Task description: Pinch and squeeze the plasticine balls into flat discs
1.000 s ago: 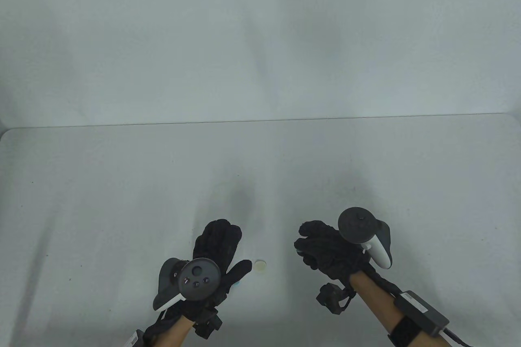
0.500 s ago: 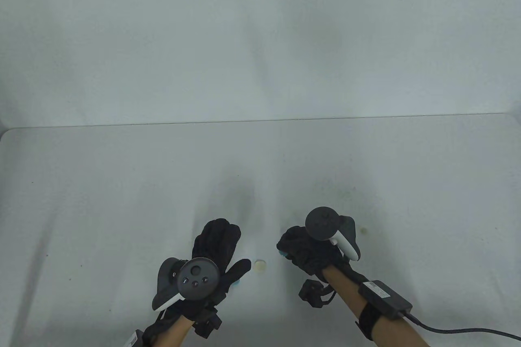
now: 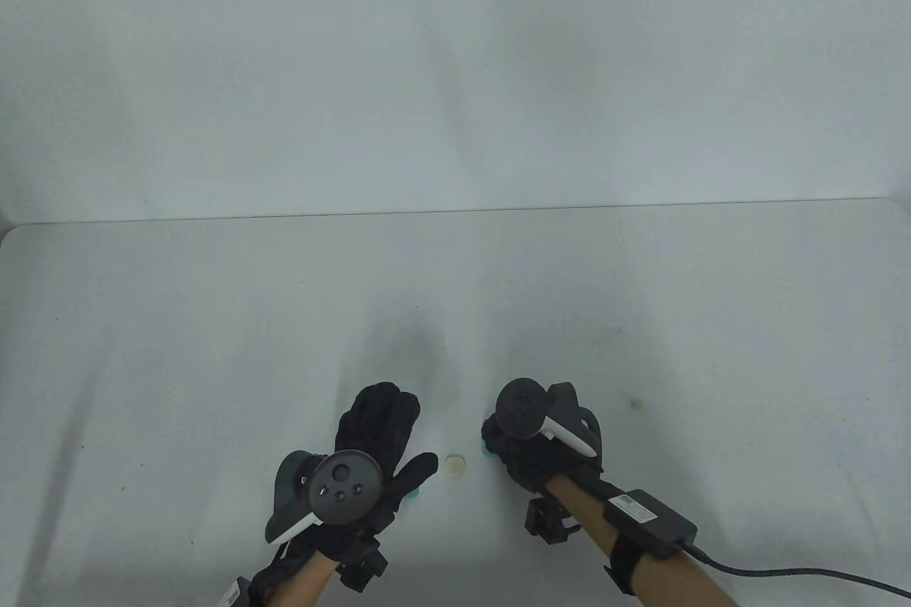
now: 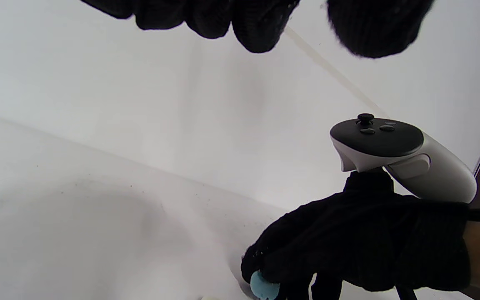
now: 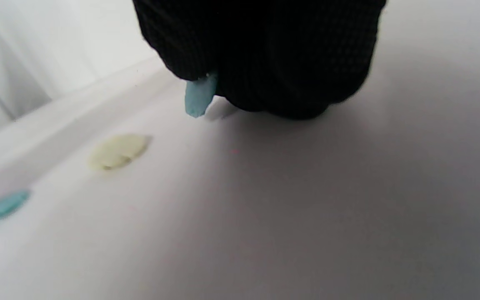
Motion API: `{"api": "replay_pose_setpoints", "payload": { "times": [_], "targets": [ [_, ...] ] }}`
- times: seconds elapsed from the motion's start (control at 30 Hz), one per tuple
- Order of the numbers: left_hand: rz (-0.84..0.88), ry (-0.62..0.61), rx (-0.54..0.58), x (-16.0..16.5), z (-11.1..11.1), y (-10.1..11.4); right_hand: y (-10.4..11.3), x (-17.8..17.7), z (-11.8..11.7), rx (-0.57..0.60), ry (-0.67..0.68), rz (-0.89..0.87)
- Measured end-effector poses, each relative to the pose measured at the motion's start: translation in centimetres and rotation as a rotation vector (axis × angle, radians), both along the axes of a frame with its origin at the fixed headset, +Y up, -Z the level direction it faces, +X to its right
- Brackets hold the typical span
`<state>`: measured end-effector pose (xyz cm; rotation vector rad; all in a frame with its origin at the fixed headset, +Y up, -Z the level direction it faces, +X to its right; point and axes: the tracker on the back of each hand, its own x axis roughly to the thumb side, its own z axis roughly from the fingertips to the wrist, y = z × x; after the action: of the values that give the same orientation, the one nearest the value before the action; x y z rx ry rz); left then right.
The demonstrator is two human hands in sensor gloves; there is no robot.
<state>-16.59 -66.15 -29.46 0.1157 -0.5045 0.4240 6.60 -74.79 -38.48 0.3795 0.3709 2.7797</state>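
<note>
Three pieces of plasticine in play. Right hand (image 3: 537,447) has travelled leftward and toward the near edge over the last second, now close beside the pale yellow disc (image 3: 455,465); its fingers are clenched on a blue piece (image 5: 199,96), which shows in the right wrist view as a thin, edge-on slab poking out below the glove, just above the table (image 3: 213,351). Reads as already squashed largely flat, so my judgement: pressing step is about done and the hand is bringing it down to set beside the others. Left hand (image 3: 370,454) has not shifted: fingers spread and released, holding nothing, palm down over the table, thumb tip partly covering a second blue disc (image 5: 0,205) that lies flat left of the yellow one. Yellow disc lies flat between the two hands, touching neither. Room: the gap between the hands is narrow, and a careless set-down could land on the yellow disc. Broad bare table lies ahead and to both sides; the far edge meets a white backdrop well away. Cable (image 3: 804,573) trails off the right wrist toward the near right corner, away from the discs.
</note>
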Motion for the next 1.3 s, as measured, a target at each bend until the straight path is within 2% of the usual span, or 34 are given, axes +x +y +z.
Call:
{"api": "replay_pose_setpoints", "payload": {
  "times": [0.4, 0.67, 0.8, 0.9, 1.03, 1.2, 1.3],
  "targets": [
    [-0.003, -0.002, -0.009, 0.2, -0.1, -0.1, -0.5, -0.9, 0.6, 0.152, 0.076, 0.230],
    [-0.002, -0.005, -0.009, 0.2, 0.0, -0.1, -0.1, -0.5, 0.7, 0.143, 0.084, 0.228],
    [0.003, -0.005, -0.003, 0.2, 0.0, -0.1, 1.6, 0.7, 0.9, 0.157, 0.083, 0.174],
    [0.002, -0.007, 0.000, 0.3, 0.0, 0.0, 4.1, 2.8, 1.2, 0.191, 0.060, 0.113],
    [0.003, -0.004, 0.003, 0.4, 0.0, 0.0, 6.0, 7.2, 0.5, 0.185, -0.016, 0.110],
    [0.007, 0.007, 0.009, 0.3, -0.1, 0.0, 6.3, 13.5, -1.8, 0.165, -0.167, 0.208],
    [0.010, 0.009, 0.009, 0.3, -0.1, 0.1, 5.7, 15.6, -2.8, 0.133, -0.218, 0.248]
  ]
}}
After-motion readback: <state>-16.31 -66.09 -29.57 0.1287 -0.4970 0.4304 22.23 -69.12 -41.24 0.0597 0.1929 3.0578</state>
